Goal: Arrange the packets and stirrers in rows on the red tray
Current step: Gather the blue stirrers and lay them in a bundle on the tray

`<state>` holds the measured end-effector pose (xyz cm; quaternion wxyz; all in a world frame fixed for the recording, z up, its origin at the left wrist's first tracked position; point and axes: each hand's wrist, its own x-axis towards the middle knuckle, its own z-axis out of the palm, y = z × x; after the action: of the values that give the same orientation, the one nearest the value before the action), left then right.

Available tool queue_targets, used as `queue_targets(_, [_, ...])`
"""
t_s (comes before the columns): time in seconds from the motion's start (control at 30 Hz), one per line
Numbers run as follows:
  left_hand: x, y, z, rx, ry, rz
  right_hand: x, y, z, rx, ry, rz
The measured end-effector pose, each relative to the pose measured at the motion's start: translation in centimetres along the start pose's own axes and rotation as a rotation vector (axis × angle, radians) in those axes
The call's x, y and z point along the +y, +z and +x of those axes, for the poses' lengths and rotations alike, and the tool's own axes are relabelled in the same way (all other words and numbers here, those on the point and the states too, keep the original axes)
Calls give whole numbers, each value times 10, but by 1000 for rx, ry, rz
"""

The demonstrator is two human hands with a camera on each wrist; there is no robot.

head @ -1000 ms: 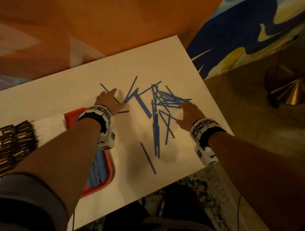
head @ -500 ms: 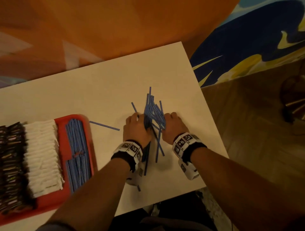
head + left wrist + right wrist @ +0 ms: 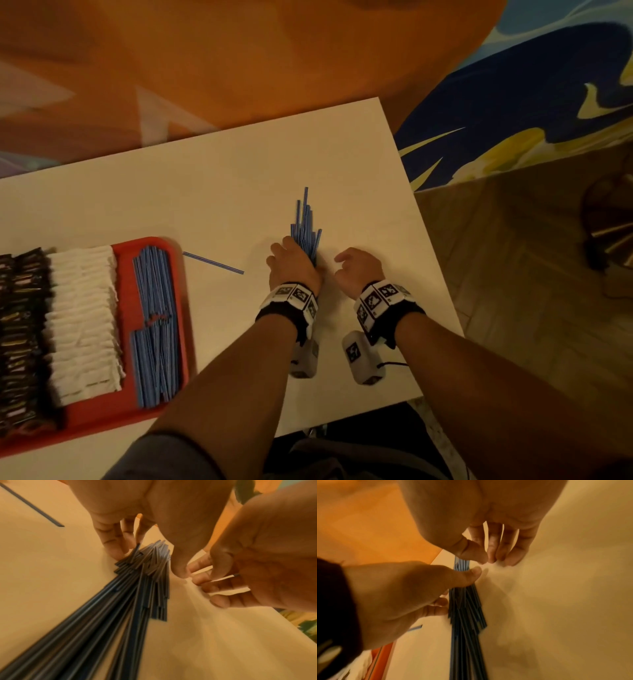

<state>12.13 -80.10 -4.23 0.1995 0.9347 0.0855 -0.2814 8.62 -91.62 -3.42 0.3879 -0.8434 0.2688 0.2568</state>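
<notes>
On the white table lies a gathered bundle of blue stirrers, pointing away from me. My left hand grips its near part, with the fingers on the bundle's left side and the thumb on its right. In the right wrist view the left thumb lies over the bundle. My right hand sits just right of the bundle, apart from it. Its fingertips are bunched on the table and hold nothing. One stray stirrer lies between the tray and my left hand.
The red tray at the left holds rows of dark packets, white packets and blue stirrers. The table's right edge is close to my right wrist. Beyond it are wooden floor and a patterned rug.
Both hands swept the scattered stirrers together into one bundle. The right hand has since drawn off to the right, while the left hand keeps hold. One stirrer stays apart on the left.
</notes>
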Motion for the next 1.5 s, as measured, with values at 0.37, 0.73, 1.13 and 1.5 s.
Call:
queue_targets(0.37, [15,-3,9,-82,-120,-47,1,-6,1,-41,-50,-56])
queue_targets(0.73, [2,-8,12,-76,-124,-186,6,-2,8,-49,-22,-16])
queue_targets(1.13, [-30,-34,26,-77,-340,-948,7,-3,13,-87,-14,-16])
queue_targets(1.5, [-33,-54,5,-158,-256,-1483,-10,-10,14,-271,-26,224])
